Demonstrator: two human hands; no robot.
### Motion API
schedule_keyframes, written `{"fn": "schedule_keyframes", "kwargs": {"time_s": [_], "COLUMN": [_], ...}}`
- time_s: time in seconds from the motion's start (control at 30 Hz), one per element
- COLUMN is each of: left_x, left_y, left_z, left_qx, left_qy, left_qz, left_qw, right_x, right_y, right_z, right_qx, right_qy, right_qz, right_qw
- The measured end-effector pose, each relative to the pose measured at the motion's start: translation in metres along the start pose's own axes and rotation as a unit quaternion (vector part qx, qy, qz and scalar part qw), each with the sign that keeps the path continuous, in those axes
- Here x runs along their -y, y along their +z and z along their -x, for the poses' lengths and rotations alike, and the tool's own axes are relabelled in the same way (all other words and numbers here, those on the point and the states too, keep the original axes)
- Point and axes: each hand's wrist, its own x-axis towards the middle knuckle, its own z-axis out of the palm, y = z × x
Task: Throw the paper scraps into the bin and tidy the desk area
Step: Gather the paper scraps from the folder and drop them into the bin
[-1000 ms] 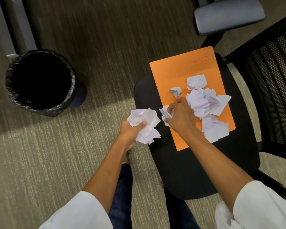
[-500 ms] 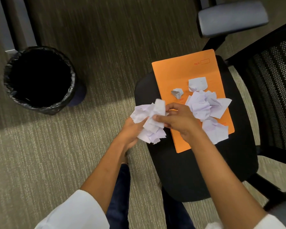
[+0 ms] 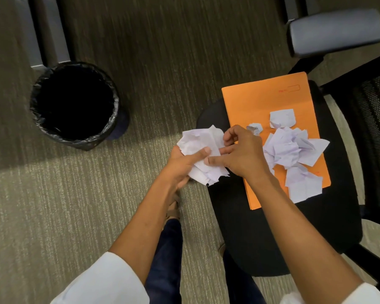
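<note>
A bunch of crumpled white paper scraps (image 3: 201, 142) is held by my left hand (image 3: 182, 163) just off the left edge of a black chair seat (image 3: 272, 233). My right hand (image 3: 241, 153) presses its fingertips against the same bunch. More paper scraps (image 3: 292, 150) lie piled on an orange folder (image 3: 261, 99) that rests on the seat, with a small balled scrap (image 3: 255, 129) and a flat scrap (image 3: 282, 117) beside the pile. A round bin (image 3: 75, 106) lined with a black bag stands on the carpet to the left, apart from my hands.
The chair's grey armrest (image 3: 336, 31) is at top right and its mesh back (image 3: 375, 128) on the right. Grey furniture legs (image 3: 46, 31) stand behind the bin. Striped carpet (image 3: 75, 205) spreads between bin and chair. My legs are below.
My right hand lifted a scrap off the folder and carried it left onto the bunch in my left hand. Both hands now meet on that bunch.
</note>
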Motion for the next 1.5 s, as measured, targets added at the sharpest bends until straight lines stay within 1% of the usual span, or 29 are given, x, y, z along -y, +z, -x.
{"fn": "schedule_keyframes", "kwargs": {"time_s": [0.1,0.17,0.3,0.37,0.47,0.5,0.57,0.63,0.7,0.8,0.87,0.97,1.03,1.1,1.17,1.2,1.23,1.33,1.43,1.47,1.5], "left_x": [-0.007,-0.013,-0.033,-0.045,-0.066,-0.075,-0.093,-0.11,-0.125,-0.145,-0.161,-0.179,-0.189,-0.196,-0.202,-0.202,-0.202,-0.197,-0.192,-0.191,-0.189], "left_y": [-0.011,-0.023,-0.055,-0.073,-0.103,-0.115,-0.143,-0.17,-0.194,-0.221,-0.238,-0.25,-0.257,-0.261,-0.264,-0.266,-0.268,-0.268,-0.245,-0.237,-0.227], "left_z": [-0.001,-0.001,-0.003,-0.004,-0.002,-0.001,0.0,0.0,0.0,-0.004,-0.009,-0.022,-0.032,-0.041,-0.042,-0.042,-0.043,-0.041,-0.04,-0.04,-0.043], "left_qx": [-0.033,-0.047,-0.05,-0.049,-0.075,-0.098,-0.174,-0.261,-0.327,-0.385,-0.399,-0.407,-0.389,-0.337,-0.252,-0.216,-0.198,-0.218,-0.181,-0.18,-0.196], "left_qy": [0.013,0.02,0.037,0.051,0.072,0.084,0.103,0.111,0.114,0.121,0.122,0.119,0.114,0.103,0.109,0.115,0.122,0.111,0.106,0.11,0.114], "left_qz": [0.003,0.0,0.017,0.026,0.026,0.03,0.054,0.102,0.15,0.187,0.188,0.188,0.189,0.198,0.207,0.22,0.237,0.246,0.217,0.207,0.188], "left_qw": [0.999,0.999,0.998,0.997,0.994,0.991,0.978,0.954,0.926,0.896,0.889,0.886,0.894,0.915,0.939,0.944,0.943,0.938,0.953,0.955,0.956], "right_x": [0.009,0.014,0.03,0.04,0.055,0.062,0.075,0.09,0.103,0.119,0.126,0.126,0.122,0.118,0.115,0.112,0.108,0.098,0.088,0.086,0.083], "right_y": [0.008,0.011,0.017,0.024,0.034,0.037,0.045,0.053,0.064,0.078,0.087,0.092,0.09,0.086,0.079,0.075,0.071,0.058,0.043,0.04,0.037], "right_z": [0.002,0.003,-0.004,-0.008,-0.012,-0.014,-0.016,-0.018,-0.022,-0.025,-0.031,-0.036,-0.039,-0.043,-0.047,-0.048,-0.049,-0.049,-0.046,-0.044,-0.041], "right_qx": [0.029,0.023,-0.002,0.002,0.009,0.015,0.033,0.058,0.085,0.108,0.117,0.12,0.113,0.102,0.088,0.08,0.073,0.049,0.028,0.023,0.014], "right_qy": [-0.038,-0.061,-0.061,-0.067,-0.07,-0.069,-0.064,-0.048,-0.038,-0.033,-0.031,-0.026,-0.021,-0.019,-0.014,-0.01,-0.008,0.0,0.008,0.013,0.021], "right_qz": [-0.019,-0.029,-0.105,-0.133,-0.166,-0.179,-0.214,-0.259,-0.29,-0.302,-0.303,-0.302,-0.305,-0.307,-0.308,-0.311,-0.315,-0.332,-0.354,-0.359,-0.365], "right_qw": [0.999,0.997,0.993,0.989,0.984,0.981,0.974,0.963,0.953,0.947,0.945,0.945,0.945,0.946,0.947,0.947,0.946,0.942,0.935,0.933,0.931]}}
